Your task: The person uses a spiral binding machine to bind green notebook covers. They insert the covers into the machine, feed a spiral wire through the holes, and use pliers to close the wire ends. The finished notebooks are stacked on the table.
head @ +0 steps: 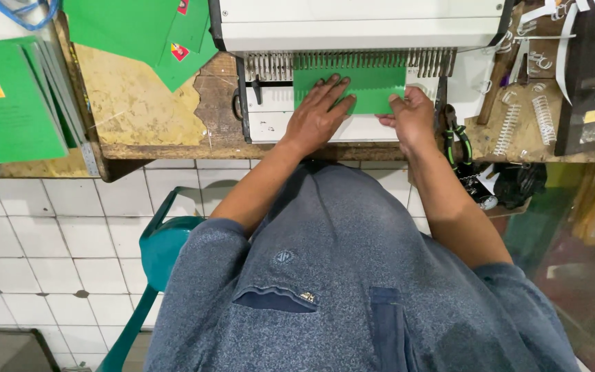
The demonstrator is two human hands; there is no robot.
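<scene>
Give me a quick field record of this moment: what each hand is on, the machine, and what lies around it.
left hand: left hand flat, fingers spread, pressing on the green sheet
right hand: right hand at the sheet's right lower edge, fingertips on it
green sheet: lies on the bed of the white binding machine, top edge at the metal comb teeth
left of machine: loose green covers; stack of green spiral notebooks
right of machine: white spiral coils on the wooden bench
</scene>
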